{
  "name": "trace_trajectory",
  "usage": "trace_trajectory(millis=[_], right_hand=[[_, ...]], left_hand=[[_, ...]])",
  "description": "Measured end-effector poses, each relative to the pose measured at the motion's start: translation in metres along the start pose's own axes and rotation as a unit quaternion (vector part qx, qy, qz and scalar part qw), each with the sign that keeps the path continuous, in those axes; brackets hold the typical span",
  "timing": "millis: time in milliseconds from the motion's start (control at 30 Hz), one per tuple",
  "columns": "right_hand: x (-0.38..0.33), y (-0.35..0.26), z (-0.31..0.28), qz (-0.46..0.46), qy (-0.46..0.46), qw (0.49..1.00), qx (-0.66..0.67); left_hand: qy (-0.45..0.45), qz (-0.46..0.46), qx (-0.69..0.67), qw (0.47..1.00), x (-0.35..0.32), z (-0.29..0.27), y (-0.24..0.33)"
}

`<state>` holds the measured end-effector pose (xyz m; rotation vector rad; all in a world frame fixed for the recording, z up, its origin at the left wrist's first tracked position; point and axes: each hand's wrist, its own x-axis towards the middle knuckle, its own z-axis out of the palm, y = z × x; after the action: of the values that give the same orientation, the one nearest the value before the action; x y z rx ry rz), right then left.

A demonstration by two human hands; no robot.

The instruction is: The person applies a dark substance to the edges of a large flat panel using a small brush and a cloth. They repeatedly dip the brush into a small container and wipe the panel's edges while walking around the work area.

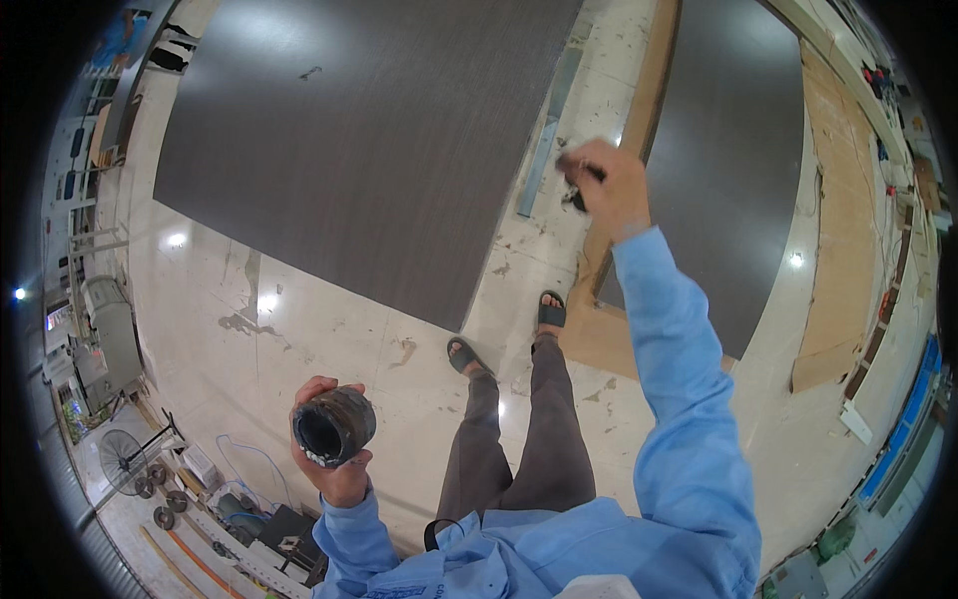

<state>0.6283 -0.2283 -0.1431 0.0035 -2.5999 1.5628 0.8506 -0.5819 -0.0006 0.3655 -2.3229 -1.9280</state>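
Note:
My left hand point(334, 469) is wrapped round a dark, stained can point(351, 417). The can is tilted, and its open mouth faces toward me, with a dark inside. Stretched out ahead, my right hand point(614, 190) is closed on a small dark object point(577, 185). Its kind is hard to make out, since the fingers cover part of it. That hand is over the strip of floor between a large dark wood-grain panel point(369, 150) on the left and a narrower dark panel point(733, 170) on the right.
A long metal strip point(540, 165) lies between the panels. Cardboard point(609, 334) sticks out under the right panel, with another brown sheet point(838, 230) farther right. My sandalled feet stand near the left panel's corner. A fan point(122, 459) and a hose point(254, 449) are at lower left.

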Motion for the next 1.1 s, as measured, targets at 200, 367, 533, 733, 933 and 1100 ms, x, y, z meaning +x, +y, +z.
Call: trace_trajectory(millis=[200,367,533,733,933,1100], right_hand=[[-0.023,0.0,0.006,-0.082,0.04,0.994,0.054],[-0.021,0.002,0.013,-0.031,-0.018,0.998,0.06],[-0.027,-0.001,0.013,-0.038,-0.009,0.997,0.07],[-0.028,-0.008,0.011,-0.036,-0.004,0.997,0.068],[-0.035,-0.008,0.015,-0.065,0.076,0.994,0.043],[-0.037,0.0,0.017,-0.055,-0.024,0.998,0.029]], left_hand=[[0.036,-0.019,-0.01,0.999,-0.002,0.003,-0.003],[-0.015,0.002,-0.013,1.0,-0.001,0.0,-0.005],[0.003,0.0,-0.006,1.0,-0.002,-0.003,-0.006],[0.001,-0.001,-0.002,1.0,-0.002,-0.004,-0.006],[0.011,-0.003,-0.003,1.0,-0.004,-0.005,-0.007],[0.002,-0.004,-0.009,1.0,-0.006,-0.008,-0.006]])
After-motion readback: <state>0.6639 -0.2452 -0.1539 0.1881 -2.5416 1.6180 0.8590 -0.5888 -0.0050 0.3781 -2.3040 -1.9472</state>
